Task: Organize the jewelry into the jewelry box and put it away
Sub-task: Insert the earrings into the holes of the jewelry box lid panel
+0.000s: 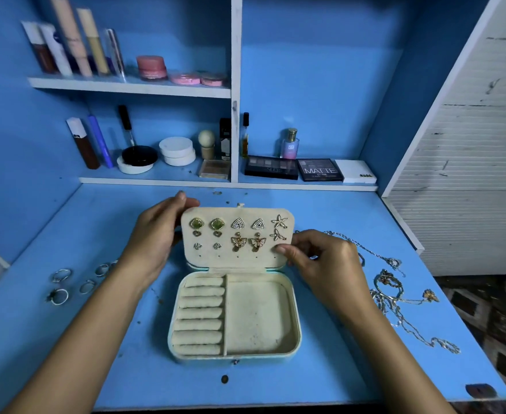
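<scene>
The box (235,318) lies open mid-desk (66,339); its tray and ring rolls hold nothing. Both hands grip the lid (237,238): the left hand (156,234) curls round its left edge, the right hand (323,261) pinches the right. Chains (395,294) wait right, rings (59,286) left. Only earrings (239,233) look stowed, pinned inside the lid.

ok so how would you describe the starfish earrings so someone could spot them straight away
Start at the open jewelry box in the middle of the blue desk and look at its raised lid, where earrings are pinned in rows. The starfish earrings sit at the far right edge, one above the other, the only thin, five-armed shapes.
</scene>
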Demonstrator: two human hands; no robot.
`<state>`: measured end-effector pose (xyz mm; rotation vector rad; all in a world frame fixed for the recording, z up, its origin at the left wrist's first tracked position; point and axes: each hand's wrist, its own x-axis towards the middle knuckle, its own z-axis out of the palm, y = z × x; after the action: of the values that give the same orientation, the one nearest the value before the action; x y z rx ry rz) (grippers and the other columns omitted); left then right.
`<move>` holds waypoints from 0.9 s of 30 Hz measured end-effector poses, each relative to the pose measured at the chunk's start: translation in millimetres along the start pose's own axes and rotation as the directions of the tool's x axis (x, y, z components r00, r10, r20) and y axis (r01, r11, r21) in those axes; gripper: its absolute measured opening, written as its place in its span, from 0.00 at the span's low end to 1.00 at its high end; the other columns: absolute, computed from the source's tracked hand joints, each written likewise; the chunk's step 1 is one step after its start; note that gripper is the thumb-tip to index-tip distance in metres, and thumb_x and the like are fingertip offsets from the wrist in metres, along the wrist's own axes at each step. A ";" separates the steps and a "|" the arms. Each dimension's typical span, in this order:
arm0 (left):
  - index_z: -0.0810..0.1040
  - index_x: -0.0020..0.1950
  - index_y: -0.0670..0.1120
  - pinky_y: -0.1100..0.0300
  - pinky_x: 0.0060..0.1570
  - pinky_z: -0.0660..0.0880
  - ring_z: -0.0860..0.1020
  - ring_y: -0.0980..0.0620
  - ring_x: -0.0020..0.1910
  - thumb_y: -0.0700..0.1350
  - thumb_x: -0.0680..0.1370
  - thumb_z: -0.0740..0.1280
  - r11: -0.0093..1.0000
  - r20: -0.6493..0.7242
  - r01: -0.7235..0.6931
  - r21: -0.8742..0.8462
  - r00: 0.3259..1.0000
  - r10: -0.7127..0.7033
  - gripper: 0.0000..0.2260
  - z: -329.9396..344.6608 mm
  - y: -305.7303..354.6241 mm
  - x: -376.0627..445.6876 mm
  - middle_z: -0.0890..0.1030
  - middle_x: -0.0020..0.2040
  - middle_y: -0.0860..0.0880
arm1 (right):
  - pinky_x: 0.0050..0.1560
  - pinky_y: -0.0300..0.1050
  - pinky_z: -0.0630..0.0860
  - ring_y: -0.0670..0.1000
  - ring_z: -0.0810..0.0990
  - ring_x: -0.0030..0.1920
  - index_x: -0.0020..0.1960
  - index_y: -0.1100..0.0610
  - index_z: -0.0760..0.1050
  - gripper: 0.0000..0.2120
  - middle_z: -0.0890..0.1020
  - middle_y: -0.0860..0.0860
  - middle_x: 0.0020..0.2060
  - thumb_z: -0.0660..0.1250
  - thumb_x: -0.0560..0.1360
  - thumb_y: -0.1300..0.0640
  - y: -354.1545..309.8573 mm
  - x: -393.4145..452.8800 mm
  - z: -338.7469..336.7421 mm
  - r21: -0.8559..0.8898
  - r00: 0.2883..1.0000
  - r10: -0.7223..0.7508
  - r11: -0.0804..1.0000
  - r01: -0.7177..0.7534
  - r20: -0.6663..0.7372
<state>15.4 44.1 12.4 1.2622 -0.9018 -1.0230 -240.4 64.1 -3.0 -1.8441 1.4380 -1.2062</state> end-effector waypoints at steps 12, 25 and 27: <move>0.80 0.44 0.47 0.54 0.43 0.72 0.76 0.53 0.38 0.55 0.81 0.64 0.948 -0.074 -0.158 0.278 0.980 0.185 0.13 -11.9 -33.9 -24.1 0.82 0.41 0.44 | 0.33 0.45 0.75 0.44 0.75 0.27 0.44 0.49 0.83 0.03 0.81 0.45 0.29 0.73 0.76 0.51 1.3 15.9 2.9 0.009 0.970 0.212 0.977 -0.215 0.122; 0.83 0.55 0.46 0.79 0.44 0.66 0.77 0.67 0.45 0.43 0.79 0.69 0.777 -0.066 -0.266 0.570 0.928 0.366 0.07 -7.7 -42.9 -24.5 0.78 0.47 0.58 | 0.35 0.28 0.69 0.40 0.78 0.34 0.54 0.48 0.85 0.07 0.80 0.40 0.31 0.69 0.79 0.52 6.3 13.2 8.3 -0.128 0.967 0.223 0.970 -0.207 0.125; 0.84 0.55 0.44 0.80 0.43 0.66 0.76 0.69 0.43 0.42 0.78 0.69 0.774 -0.082 -0.247 0.583 0.930 0.359 0.07 -7.2 -43.5 -24.4 0.78 0.47 0.56 | 0.33 0.29 0.68 0.39 0.76 0.29 0.54 0.47 0.85 0.07 0.79 0.38 0.26 0.69 0.79 0.51 8.5 14.1 8.2 -0.116 0.961 0.240 0.968 -0.225 0.137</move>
<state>10.1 68.7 -31.2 1.6028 -1.2670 -0.3620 -236.8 47.1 -9.1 -1.7306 1.6011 -0.8772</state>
